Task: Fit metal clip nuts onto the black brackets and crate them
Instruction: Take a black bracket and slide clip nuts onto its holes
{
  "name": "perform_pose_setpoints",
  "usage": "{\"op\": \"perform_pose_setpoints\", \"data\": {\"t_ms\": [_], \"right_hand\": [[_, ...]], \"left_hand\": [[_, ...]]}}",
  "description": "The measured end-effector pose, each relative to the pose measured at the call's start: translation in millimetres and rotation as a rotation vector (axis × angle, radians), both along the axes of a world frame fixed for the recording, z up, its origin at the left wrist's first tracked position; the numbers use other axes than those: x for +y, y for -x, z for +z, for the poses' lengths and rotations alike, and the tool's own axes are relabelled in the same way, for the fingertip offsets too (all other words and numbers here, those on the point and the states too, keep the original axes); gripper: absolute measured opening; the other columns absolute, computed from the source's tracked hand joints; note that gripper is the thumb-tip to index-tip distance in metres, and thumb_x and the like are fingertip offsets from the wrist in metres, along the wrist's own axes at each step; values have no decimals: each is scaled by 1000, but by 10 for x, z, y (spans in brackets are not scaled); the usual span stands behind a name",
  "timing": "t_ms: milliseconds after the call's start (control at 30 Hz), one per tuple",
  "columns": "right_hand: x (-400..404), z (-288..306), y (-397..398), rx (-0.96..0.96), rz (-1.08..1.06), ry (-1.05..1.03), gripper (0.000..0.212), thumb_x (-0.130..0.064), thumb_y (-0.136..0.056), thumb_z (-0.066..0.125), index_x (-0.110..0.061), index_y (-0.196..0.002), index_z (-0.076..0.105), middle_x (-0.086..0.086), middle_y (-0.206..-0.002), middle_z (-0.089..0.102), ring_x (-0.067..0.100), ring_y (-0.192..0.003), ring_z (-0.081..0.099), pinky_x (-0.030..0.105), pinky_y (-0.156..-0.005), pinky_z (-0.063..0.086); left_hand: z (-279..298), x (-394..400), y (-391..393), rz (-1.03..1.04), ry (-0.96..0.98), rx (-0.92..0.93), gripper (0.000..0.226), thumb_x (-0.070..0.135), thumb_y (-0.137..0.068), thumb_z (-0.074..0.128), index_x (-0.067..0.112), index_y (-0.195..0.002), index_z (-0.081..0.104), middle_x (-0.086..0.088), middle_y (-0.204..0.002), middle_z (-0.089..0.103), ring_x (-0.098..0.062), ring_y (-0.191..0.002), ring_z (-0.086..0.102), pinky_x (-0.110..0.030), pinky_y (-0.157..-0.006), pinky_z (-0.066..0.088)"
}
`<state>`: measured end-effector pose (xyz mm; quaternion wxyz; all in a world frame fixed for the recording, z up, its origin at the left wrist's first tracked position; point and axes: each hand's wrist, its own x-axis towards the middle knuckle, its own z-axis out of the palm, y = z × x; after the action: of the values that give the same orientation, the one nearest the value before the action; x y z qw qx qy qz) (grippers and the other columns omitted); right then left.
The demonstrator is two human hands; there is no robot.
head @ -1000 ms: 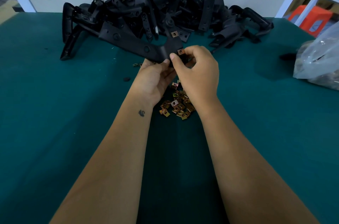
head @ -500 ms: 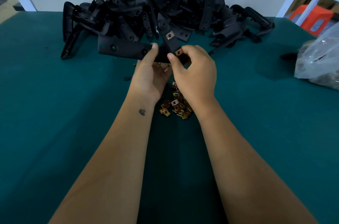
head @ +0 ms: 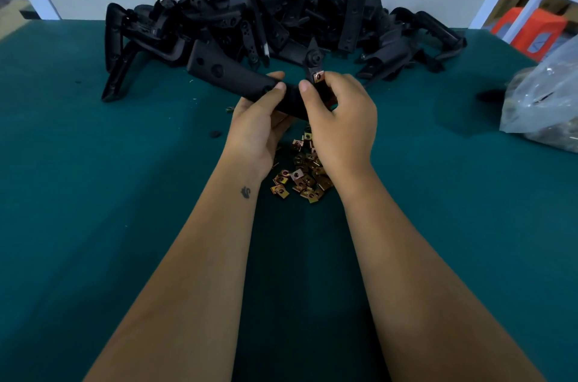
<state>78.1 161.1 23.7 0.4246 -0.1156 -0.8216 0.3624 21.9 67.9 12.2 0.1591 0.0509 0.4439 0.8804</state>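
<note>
Head view
Left hand (head: pixel 256 128): fingers and thumb curled round the matte black bracket (head: pixel 231 75), a smooth moulded arm reaching toward 10 o'clock.
Right hand (head: pixel 341 121): grips the bracket's other end; a coppery square clip nut (head: pixel 318 77) sits at its fingertips.
Loose clip nuts (head: pixel 301 175): brassy heap on green felt table (head: pixel 93 193), beneath the wrists.
Bracket pile (head: pixel 269 15): 12 o'clock.
Plastic bag (head: pixel 544 96): crinkled, 3 o'clock.

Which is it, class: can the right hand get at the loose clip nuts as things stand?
Probably yes, once freed. The right hand grips the bracket just above the clip nuts; nothing lies between them, but it must let go first.
</note>
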Motion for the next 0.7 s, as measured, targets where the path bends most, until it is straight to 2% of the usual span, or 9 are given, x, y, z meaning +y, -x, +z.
{"op": "perform_pose_setpoints", "data": {"t_ms": [67, 167, 300, 367, 400, 467, 533, 633, 700], "right_hand": [[12, -2, 2, 6, -6, 4, 21, -31, -93, 63, -11, -90, 70, -4, -85, 63, 10, -77, 56, 29, -67, 46], [45, -15, 15, 6, 4, 57, 19, -32, -92, 63, -14, -93, 68, -7, -88, 61, 4, -80, 53, 16, -67, 42], [94, -50, 14, -22, 48, 179, 32, -43, -86, 66, -23, -111, 65, -12, -106, 62, -1, -98, 56, 7, -80, 42], [118, -69, 2, -38, 70, 266, 37, -45, -82, 70, -27, -114, 63, -14, -111, 64, 0, -104, 58, 14, -87, 46], [133, -76, 0, -48, 83, 298, 32, -44, -81, 71, -27, -108, 65, -13, -107, 66, 1, -101, 60, 20, -86, 50], [165, -81, -5, -59, 117, 346, 14, -38, -82, 71, -25, -85, 68, -16, -84, 67, 0, -80, 61, 23, -72, 51], [204, -85, -12, -53, 139, 405, 23, -31, -84, 71, -20, -66, 60, -16, -62, 58, 1, -61, 51, 22, -58, 43], [269, -86, -19, -16, 109, 478, 26, -23, -84, 73, -14, -64, 58, -2, -62, 55, 13, -62, 49, 34, -58, 43], [308, -79, -26, 32, 73, 575, 21, -19, -83, 75, -16, -67, 61, 0, -64, 55, 15, -64, 50, 38, -62, 47]], "left_hand": [[23, 2, -13, 13, 4, -11, 15, 14, -98, 57, 19, -101, 70, -8, -105, 71, -22, -99, 68, -32, -84, 58], [34, 14, -38, 19, 33, -4, 15, 20, -98, 58, 22, -102, 72, -8, -104, 72, -23, -95, 71, -34, -80, 59], [34, 48, -56, 65, -34, -41, 15, 19, -99, 59, 19, -109, 70, -8, -102, 74, -23, -93, 73, -37, -78, 60], [50, 70, -57, 70, -126, -81, 16, 18, -100, 57, 17, -112, 68, -12, -111, 72, -24, -95, 73, -39, -79, 60], [56, 82, -58, 61, -153, -94, 17, 19, -101, 55, 17, -113, 67, -14, -114, 71, -25, -96, 72, -39, -82, 60], [67, 105, -73, 27, -161, -119, 18, 20, -103, 51, 17, -112, 66, -14, -114, 71, -25, -98, 71, -39, -85, 59], [75, 123, -90, -7, -128, -137, 20, 20, -103, 49, 16, -114, 65, -14, -113, 71, -25, -99, 71, -38, -86, 59], [86, 132, -118, 44, -84, -141, 23, 14, -102, 51, 10, -121, 63, -13, -114, 69, -24, -102, 68, -32, -80, 60], [90, 114, -118, 128, -91, -134, 20, 7, -99, 54, 9, -117, 61, -9, -106, 67, -21, -98, 67, -30, -81, 59]]}}
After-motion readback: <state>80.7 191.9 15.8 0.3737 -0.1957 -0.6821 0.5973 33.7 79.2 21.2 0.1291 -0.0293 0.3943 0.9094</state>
